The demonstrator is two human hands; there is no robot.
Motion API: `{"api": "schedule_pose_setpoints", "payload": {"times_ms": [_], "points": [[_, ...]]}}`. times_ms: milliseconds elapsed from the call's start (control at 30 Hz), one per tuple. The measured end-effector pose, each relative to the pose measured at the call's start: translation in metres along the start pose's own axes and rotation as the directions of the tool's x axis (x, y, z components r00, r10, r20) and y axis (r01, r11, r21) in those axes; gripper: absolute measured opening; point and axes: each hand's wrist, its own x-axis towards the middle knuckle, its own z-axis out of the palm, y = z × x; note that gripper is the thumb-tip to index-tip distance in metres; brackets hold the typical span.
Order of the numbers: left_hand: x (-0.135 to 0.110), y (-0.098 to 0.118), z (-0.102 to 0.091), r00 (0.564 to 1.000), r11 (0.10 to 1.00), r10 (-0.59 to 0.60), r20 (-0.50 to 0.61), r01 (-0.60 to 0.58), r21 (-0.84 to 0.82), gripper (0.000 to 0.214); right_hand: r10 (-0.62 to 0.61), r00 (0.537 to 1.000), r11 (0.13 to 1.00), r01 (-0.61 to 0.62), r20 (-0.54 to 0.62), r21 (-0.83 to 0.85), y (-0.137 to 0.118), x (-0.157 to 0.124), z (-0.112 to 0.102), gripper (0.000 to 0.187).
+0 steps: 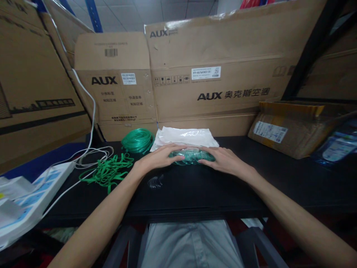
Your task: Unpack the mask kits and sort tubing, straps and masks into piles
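Observation:
Between my two hands is a clear plastic bag with green coiled tubing inside, low over the black table. My left hand grips its left end, thumb in front and fingers over the top. Its right end is held the same way by my right hand. Directly behind the bag lies a white plastic packet. Left of my left hand sit a loose coil of green tubing and a tangled heap of flat green bands. Several small clear curved pieces lie nearer me on the table.
Large AUX cardboard boxes wall off the back of the black table. A taped carton and a blue-tinted bottle stand at right. On the left are a white power strip and white cables.

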Motion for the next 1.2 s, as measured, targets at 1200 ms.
{"api": "schedule_pose_setpoints", "payload": {"times_ms": [1200], "points": [[-0.019,-0.001,-0.011,0.875,0.967,-0.243,-0.418,0.253,-0.032,0.026,-0.309,0.928,0.95,0.313,-0.206,-0.018,-0.058,-0.002,0.014,0.046]]}}
